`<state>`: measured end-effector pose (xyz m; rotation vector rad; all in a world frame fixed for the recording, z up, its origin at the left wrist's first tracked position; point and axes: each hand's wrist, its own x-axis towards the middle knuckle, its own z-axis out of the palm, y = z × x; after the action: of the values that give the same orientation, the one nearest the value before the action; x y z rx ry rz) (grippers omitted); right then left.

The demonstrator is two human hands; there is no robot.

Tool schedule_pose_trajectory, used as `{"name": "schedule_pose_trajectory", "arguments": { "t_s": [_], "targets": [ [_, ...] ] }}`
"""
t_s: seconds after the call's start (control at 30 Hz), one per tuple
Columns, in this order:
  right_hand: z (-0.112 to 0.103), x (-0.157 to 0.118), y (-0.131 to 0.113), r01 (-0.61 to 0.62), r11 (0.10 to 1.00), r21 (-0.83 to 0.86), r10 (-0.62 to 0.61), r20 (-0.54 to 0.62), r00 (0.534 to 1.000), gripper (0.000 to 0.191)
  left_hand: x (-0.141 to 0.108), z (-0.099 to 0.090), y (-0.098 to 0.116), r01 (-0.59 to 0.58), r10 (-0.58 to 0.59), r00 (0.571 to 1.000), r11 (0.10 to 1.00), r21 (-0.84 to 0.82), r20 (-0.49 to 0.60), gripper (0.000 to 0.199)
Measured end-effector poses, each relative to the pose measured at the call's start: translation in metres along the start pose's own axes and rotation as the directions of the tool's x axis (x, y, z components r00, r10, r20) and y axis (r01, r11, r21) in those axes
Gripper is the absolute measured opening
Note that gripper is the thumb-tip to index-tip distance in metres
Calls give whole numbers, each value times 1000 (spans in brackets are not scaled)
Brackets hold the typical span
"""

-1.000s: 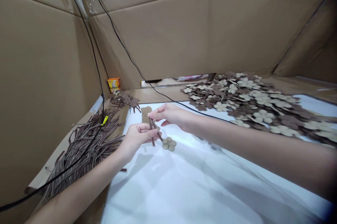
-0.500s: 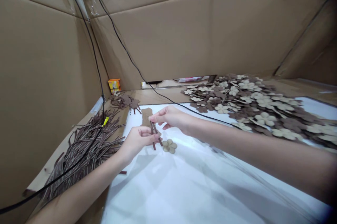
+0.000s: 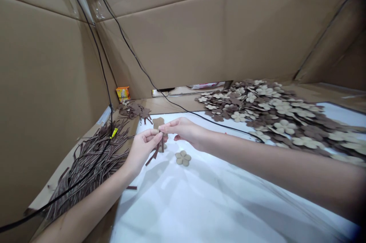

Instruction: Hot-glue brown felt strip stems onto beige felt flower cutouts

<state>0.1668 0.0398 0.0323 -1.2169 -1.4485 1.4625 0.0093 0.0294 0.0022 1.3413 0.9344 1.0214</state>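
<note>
Brown striped ribbon strips (image 3: pixel 156 152) hang down from between my two hands, over the upper left of the white board (image 3: pixel 171 205). My left hand (image 3: pixel 145 144) pinches them near their upper end. The fingertips of my right hand (image 3: pixel 178 128) meet the left ones there, closed on the same ribbons. Behind the fingers a tan flower-shaped piece (image 3: pixel 158 122) shows in part. A single beige felt flower (image 3: pixel 183 158) lies flat on the board, to the right of the ribbons and below my right hand.
Many loose ribbons (image 3: pixel 97 159) are heaped at the left. Beige and brown flowers (image 3: pixel 268 109) form a large pile at the right. A small orange box (image 3: pixel 122 93) and brown flowers with ribbons (image 3: pixel 135 110) sit at the back left. A black cable (image 3: pixel 137 60) crosses the view.
Both hands have drawn together, slightly to the left. The ribbons, which spanned the gap between the hands, now hang from the joined fingertips, with their lower ends swung left.
</note>
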Motion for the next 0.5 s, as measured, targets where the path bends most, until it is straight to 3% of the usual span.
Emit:
{"name": "schedule_pose_trajectory", "arguments": {
  "t_s": [0.5],
  "targets": [
    [-3, 2, 6, 41, 998, -43, -41, 6, 999, 18, -1, 1, 3, 22, -22, 1000, 1000, 20, -22, 29]
  ]
}}
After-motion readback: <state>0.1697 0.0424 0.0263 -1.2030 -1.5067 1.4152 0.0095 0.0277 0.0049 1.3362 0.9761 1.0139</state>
